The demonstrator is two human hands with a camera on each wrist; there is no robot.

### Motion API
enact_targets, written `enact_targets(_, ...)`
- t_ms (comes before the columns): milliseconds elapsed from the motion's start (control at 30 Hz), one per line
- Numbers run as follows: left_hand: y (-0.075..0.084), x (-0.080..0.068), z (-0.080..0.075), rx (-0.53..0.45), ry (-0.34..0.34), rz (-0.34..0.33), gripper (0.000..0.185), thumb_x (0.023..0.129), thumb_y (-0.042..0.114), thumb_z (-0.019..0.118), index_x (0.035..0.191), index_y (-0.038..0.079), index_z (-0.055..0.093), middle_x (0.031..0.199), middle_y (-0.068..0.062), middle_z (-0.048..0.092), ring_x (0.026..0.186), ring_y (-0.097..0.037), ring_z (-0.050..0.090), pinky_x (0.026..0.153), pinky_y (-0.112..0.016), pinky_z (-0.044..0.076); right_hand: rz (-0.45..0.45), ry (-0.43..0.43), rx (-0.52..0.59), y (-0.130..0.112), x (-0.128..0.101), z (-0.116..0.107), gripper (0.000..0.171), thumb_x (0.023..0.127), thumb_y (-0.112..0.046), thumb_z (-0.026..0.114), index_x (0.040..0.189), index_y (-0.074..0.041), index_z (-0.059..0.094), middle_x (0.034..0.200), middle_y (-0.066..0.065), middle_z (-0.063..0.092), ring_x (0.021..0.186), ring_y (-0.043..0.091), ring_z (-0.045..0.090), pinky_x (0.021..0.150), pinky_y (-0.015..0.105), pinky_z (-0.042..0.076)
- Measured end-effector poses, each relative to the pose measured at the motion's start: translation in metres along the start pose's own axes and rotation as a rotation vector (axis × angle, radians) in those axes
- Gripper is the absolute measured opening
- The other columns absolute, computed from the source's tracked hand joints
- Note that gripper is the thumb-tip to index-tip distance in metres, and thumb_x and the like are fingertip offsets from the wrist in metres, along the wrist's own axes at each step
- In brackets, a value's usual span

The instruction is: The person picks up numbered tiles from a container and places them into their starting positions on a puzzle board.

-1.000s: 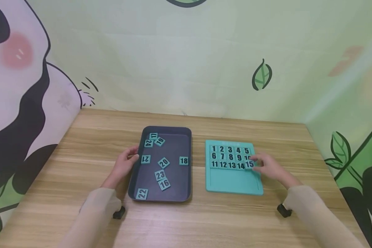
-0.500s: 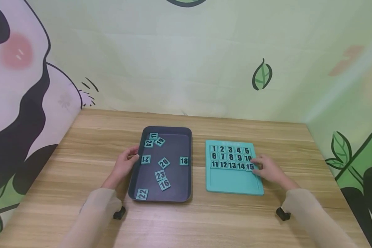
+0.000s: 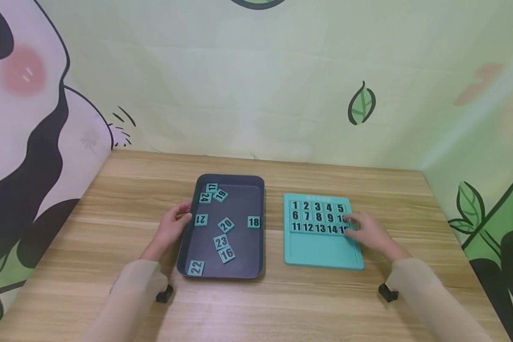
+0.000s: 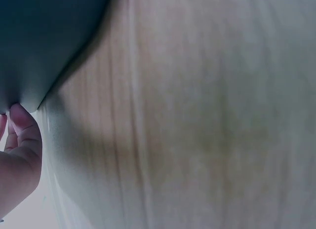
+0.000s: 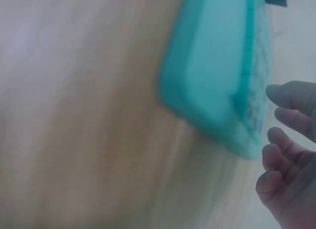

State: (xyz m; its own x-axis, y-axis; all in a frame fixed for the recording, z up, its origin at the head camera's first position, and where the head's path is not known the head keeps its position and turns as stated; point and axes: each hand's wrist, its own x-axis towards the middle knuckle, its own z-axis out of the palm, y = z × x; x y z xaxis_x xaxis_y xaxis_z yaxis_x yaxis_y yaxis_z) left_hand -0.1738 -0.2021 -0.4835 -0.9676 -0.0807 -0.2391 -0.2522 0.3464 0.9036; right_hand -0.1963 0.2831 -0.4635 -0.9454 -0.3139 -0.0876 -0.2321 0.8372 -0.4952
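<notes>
In the head view, my left hand [image 3: 171,228] rests at the left rim of a dark grey tray [image 3: 243,202], its thumb and forefinger touching the outer edge. Loose square number tiles lie in the tray, among them 16 [image 3: 226,254], 18 [image 3: 253,222] and 20 [image 3: 225,224]. My right hand [image 3: 369,231] is over the right edge of a turquoise number board [image 3: 320,249]. Its thumb and fingers stand apart, partly covering tile 15 [image 3: 342,229] and tile 10 [image 3: 340,218]. Tiles 1 to 15 sit in three rows on the board's upper part; its lower part is bare.
A wooden table [image 3: 282,308] carries the tray and the board side by side, with a gap of wood between them. Behind it stands a wall [image 3: 248,95] printed with a panda and leaves. A black wrist device [image 3: 388,292] hangs under the right sleeve.
Tile 15, tilted in the right fingers a second ago, now lies flat at the right end of the third row. The right hand has shifted slightly; the left hand has stayed still.
</notes>
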Motion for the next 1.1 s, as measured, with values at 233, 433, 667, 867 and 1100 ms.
enact_targets(233, -0.001, 0.001, 0.000, 0.007, 0.004, -0.002, 0.042, 0.094, 0.017, 0.038, 0.135, 0.008, 0.033, 0.134, -0.015, 0.038, 0.125, -0.032, 0.035, 0.103, -0.044, 0.032, -0.045, 0.017, 0.010, -0.022, 0.008, -0.005, 0.038, 0.078, -0.015, 0.063, 0.113, -0.002, 0.056, 0.097, 0.016, 0.055, 0.072, 0.017, 0.046, 0.058, 0.024, 0.040)
enact_targets(433, -0.001, 0.001, -0.001, 0.009, 0.002, 0.001, 0.042, 0.094, 0.015, 0.038, 0.135, 0.007, 0.033, 0.133, -0.016, 0.038, 0.125, -0.033, 0.035, 0.102, -0.045, 0.033, -0.116, 0.012, 0.055, -0.045, 0.016, -0.006, 0.037, 0.079, -0.014, 0.063, 0.113, -0.001, 0.056, 0.101, 0.016, 0.057, 0.067, 0.015, 0.045, 0.054, 0.023, 0.041)
enact_targets(667, -0.001, 0.000, 0.000, 0.011, 0.012, 0.011, 0.041, 0.093, 0.013, 0.039, 0.133, 0.006, 0.035, 0.132, -0.017, 0.040, 0.124, -0.034, 0.036, 0.101, -0.045, 0.034, -0.238, -0.005, 0.097, -0.075, 0.026, -0.001, 0.037, 0.078, -0.011, 0.063, 0.112, 0.000, 0.056, 0.102, 0.017, 0.059, 0.062, 0.012, 0.044, 0.051, 0.021, 0.040)
enact_targets(867, 0.000, 0.000, 0.000, 0.001, 0.009, 0.019, 0.042, 0.093, 0.013, 0.040, 0.134, 0.006, 0.035, 0.132, -0.017, 0.040, 0.124, -0.034, 0.036, 0.101, -0.045, 0.034, -0.297, -0.052, 0.100, -0.103, 0.034, 0.007, 0.036, 0.079, -0.013, 0.063, 0.113, -0.003, 0.057, 0.103, 0.014, 0.059, 0.064, 0.011, 0.046, 0.055, 0.022, 0.042)
enact_targets(1100, -0.001, 0.001, 0.000, -0.004, 0.014, 0.036, 0.042, 0.092, 0.012, 0.040, 0.133, 0.004, 0.035, 0.131, -0.018, 0.040, 0.123, -0.034, 0.037, 0.101, -0.045, 0.034, -0.382, -0.084, 0.103, -0.135, 0.042, 0.022, 0.036, 0.078, -0.013, 0.064, 0.112, -0.003, 0.057, 0.104, 0.013, 0.058, 0.070, 0.015, 0.050, 0.059, 0.021, 0.042)
